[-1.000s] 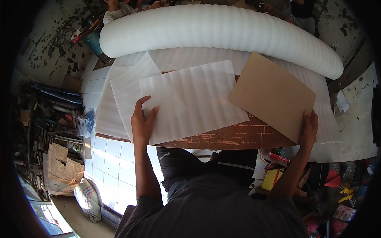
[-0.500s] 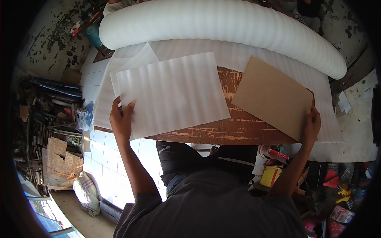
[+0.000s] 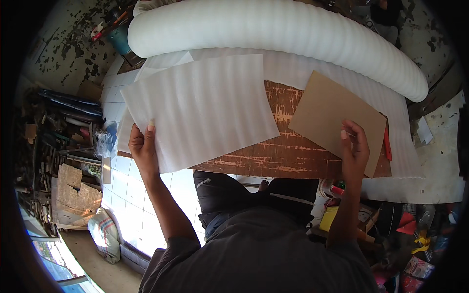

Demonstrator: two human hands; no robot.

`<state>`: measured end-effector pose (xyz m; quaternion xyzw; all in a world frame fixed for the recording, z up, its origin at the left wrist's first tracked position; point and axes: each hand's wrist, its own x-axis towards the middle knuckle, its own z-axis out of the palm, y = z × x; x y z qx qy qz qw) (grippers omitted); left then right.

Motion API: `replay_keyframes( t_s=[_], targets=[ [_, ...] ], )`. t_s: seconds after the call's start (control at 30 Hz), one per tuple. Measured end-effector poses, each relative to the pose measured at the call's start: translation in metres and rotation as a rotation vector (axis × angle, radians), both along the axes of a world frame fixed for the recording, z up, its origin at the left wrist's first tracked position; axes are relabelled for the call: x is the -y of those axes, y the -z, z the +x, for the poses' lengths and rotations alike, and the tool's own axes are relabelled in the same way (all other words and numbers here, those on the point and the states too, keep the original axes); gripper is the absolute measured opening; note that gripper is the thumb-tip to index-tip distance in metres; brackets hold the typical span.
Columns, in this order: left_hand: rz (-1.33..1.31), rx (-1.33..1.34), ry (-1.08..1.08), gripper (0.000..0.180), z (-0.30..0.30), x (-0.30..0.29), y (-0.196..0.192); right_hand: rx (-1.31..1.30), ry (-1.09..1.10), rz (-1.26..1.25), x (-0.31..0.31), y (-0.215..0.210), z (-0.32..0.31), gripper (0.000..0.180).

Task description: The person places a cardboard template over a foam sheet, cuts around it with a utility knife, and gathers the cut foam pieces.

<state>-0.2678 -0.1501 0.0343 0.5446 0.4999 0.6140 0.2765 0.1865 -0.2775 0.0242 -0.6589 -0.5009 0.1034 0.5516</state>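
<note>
My left hand (image 3: 143, 149) is closed on the left edge of a white foam sheet (image 3: 205, 110), thumb on top. The sheet is raised and tilted over the table, with more foam sheets (image 3: 181, 61) partly hidden behind it. A brown cardboard rectangle (image 3: 332, 105) lies at an angle on the right. Over its lower part is my right hand (image 3: 356, 146), fingers loosely bent and apart, with nothing in them. A thin red tool (image 3: 388, 141), its kind unclear, shows beside the cardboard's right edge.
A thick white foam roll (image 3: 278, 34) spans the table's far side. Its loose foam layer covers much of the worn brown tabletop (image 3: 283, 156). Scrap wood (image 3: 78, 195) is heaped at left, near a striped sack (image 3: 104, 237). Mixed items crowd the lower right.
My right hand has left the cardboard's right edge and moved left over it, uncovering the red tool. My left hand has shifted the foam sheet slightly left and raised it.
</note>
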Motion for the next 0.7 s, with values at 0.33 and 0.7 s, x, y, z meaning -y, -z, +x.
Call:
replay_keyframes(
  t_s=[0.33, 0.7],
  targets=[
    [0.053, 0.134, -0.001, 0.032, -0.005, 0.006, 0.003, -0.376, -0.492, -0.084, -0.023, -0.002, -0.067, 0.062],
    [-0.091, -0.092, 0.091, 0.023, 0.016, 0.005, 0.008, -0.732, -0.740, -0.208, -0.006, -0.005, -0.043, 0.041]
  ],
)
